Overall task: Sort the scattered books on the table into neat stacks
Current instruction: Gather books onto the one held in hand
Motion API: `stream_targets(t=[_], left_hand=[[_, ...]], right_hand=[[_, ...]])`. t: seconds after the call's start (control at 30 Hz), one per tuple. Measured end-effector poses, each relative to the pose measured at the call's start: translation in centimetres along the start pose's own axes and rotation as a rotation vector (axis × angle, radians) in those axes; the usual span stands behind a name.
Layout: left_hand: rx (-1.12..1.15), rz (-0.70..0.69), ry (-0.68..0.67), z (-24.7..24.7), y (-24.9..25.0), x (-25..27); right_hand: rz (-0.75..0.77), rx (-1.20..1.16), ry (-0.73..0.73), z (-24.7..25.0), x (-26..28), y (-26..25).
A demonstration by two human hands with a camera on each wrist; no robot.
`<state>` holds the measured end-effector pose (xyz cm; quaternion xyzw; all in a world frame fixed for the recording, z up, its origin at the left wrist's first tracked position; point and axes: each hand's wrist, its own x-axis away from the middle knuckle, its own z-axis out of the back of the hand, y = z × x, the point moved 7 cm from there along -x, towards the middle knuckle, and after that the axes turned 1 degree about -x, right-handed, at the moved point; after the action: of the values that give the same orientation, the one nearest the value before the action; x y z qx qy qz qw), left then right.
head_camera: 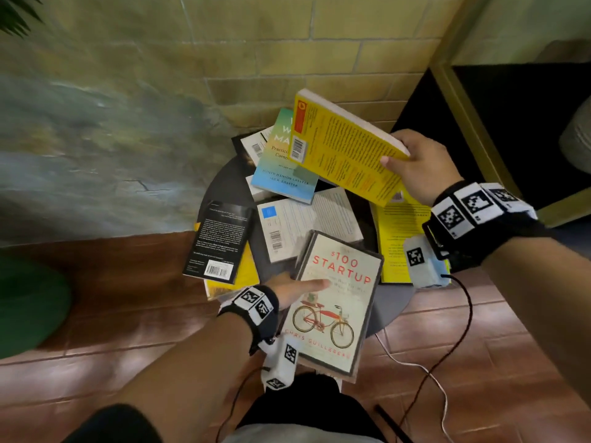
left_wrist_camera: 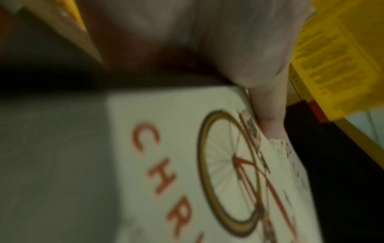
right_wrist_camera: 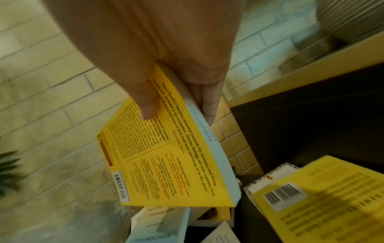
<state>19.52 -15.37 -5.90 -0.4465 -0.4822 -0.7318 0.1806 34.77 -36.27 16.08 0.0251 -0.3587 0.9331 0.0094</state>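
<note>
My right hand (head_camera: 415,164) grips a yellow paperback (head_camera: 348,148) by its near edge and holds it tilted in the air above the pile, thumb on the back cover (right_wrist_camera: 164,157). My left hand (head_camera: 294,287) holds the cream "$100 Startup" book (head_camera: 335,302) by its left edge, thumb (left_wrist_camera: 268,111) lying across the cover (left_wrist_camera: 176,164); the fingers beneath are hidden. That book juts past the near edge of the small round dark table (head_camera: 393,305). On the table lie a teal-and-blue book (head_camera: 284,167), a white book (head_camera: 303,225), a black book (head_camera: 220,238) and another yellow book (head_camera: 396,238).
A brick wall (head_camera: 319,43) stands behind the table and a dark cabinet with a yellow frame (head_camera: 463,113) at the right. A green object (head_camera: 28,302) sits at the left on the tiled floor. Cables (head_camera: 447,346) trail from both wrists.
</note>
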Motion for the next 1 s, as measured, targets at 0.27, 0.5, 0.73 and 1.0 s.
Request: stream_targets(t=[0.27,0.5,0.73,1.0], left_hand=[[-0.257,-0.073,-0.002,0.2,2.0,1.2],[-0.318,-0.068,-0.052,-0.2,1.7,-0.6],[-0.301,-0.114,-0.133,-0.2,2.4,-1.3],[-0.267,-0.159,-0.090,0.2,2.9,-0.3]], right_hand=[[0.078,0.153,-0.082,-3.4,-3.7,-3.2],[0.266,0.323,0.013,-6.1,-7.1,-6.7],[0.312,0.579,-0.305,-12.5,-8.8,-3.5],[0.328,0.761,-0.606,-16.8,-8.9,1.0]])
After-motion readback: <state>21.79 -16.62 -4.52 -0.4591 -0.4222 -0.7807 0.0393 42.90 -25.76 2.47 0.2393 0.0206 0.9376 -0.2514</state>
